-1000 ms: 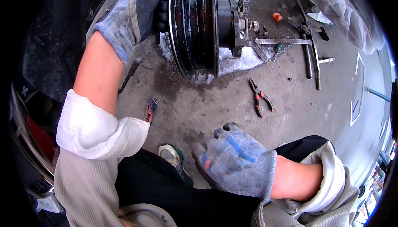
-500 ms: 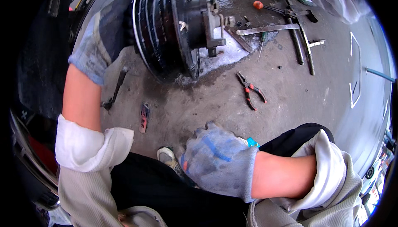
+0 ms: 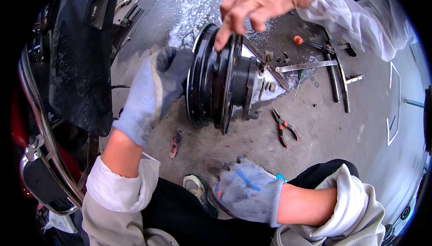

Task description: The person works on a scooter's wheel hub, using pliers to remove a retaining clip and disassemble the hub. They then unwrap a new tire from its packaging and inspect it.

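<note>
A black wheel rim (image 3: 207,79) with a hub assembly stands on its edge on the floor, centre, over a pale wet patch. My left hand (image 3: 157,88), in a grey-and-black glove, grips its left side, fingers curled out of sight. My right hand (image 3: 245,190), gloved, is closed low near my knee, with a small teal thing (image 3: 280,177) behind it; what it holds, if anything, is hidden. Red-and-black pliers (image 3: 285,129) and a small pink packet (image 3: 175,145) lie between hands and rim. A co-worker's bare hand (image 3: 252,7) reaches onto the rim's top.
Crossed metal bars (image 3: 335,75), an orange-handled tool (image 3: 298,40) and a flat strip (image 3: 306,66) lie right of the hub. A vehicle's dark body (image 3: 76,66) and chrome rail (image 3: 54,165) border the left. More tools (image 3: 128,12) lie at top left.
The rim with my left hand has moved lower in view, after a shift up and left. The co-worker's hand has come onto the rim. The whole view has shifted too.
</note>
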Demonstrator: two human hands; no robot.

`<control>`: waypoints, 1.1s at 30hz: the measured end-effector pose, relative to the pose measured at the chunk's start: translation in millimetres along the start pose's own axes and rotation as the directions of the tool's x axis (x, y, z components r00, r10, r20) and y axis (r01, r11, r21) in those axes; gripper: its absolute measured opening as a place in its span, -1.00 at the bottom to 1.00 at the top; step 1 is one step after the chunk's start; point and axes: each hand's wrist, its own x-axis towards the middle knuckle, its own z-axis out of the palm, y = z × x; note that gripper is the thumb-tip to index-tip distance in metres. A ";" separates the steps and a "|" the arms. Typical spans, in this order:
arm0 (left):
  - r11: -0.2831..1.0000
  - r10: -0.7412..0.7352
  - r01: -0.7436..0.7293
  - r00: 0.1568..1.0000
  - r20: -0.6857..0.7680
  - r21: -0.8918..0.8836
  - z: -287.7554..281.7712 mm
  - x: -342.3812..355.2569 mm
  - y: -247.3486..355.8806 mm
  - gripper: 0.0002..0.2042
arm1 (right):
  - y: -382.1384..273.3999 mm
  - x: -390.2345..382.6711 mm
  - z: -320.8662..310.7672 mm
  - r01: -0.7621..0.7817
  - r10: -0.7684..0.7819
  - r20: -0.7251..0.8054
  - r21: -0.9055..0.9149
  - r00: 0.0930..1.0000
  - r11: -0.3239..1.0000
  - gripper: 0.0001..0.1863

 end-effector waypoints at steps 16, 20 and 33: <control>0.841 0.504 -0.461 0.857 -0.103 0.282 16.5 -46.2 -64.4 -0.77 | -4.5 6.2 12.7 -0.041 0.055 0.158 -0.090 0.986 0.995 -0.73; 0.839 0.502 -0.457 0.860 -0.096 0.295 19.4 -52.9 -85.6 -0.67 | -5.9 13.6 16.6 -0.086 0.100 0.202 -0.077 0.974 0.993 -0.73; 0.882 0.458 -0.454 0.889 -0.003 0.128 13.9 -55.8 -101.9 -0.58 | 0.6 20.1 20.3 -0.149 0.157 0.199 -0.051 0.967 0.987 -0.70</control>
